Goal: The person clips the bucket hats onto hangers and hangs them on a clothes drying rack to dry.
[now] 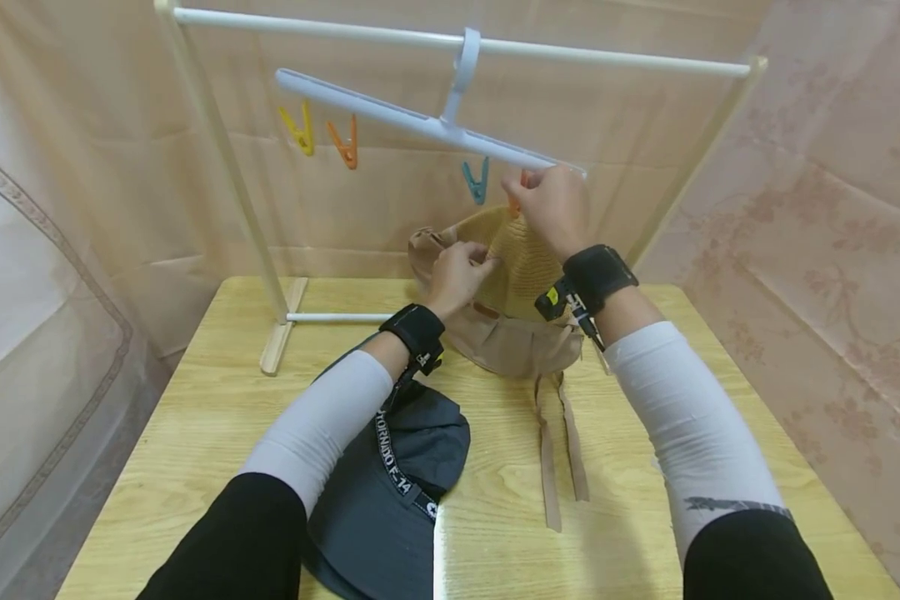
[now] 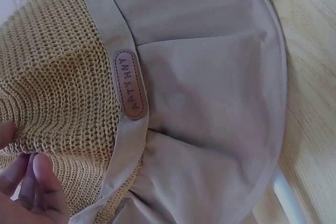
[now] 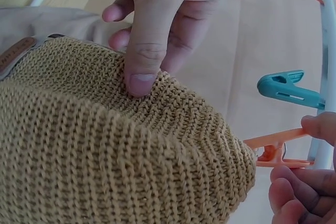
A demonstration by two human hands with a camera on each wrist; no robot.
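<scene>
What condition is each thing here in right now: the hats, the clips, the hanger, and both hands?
Straw hat: lifted by its crown, brim on the table.
Orange clip: pinched, at the crown's edge.
Blue clip: hanging free.
Hanger: tilted on the rail.
Grey cap: lying flat.
Left hand: grips the crown.
Right hand: pinches the orange clip.

Soft even light, faint shadows, wide-angle edge distortion.

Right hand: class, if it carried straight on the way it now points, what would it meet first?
The right hand, pinching the orange peg, points up and away. It would probably first meet the white hanger bar just above its fingers; depth is unclear.
</scene>
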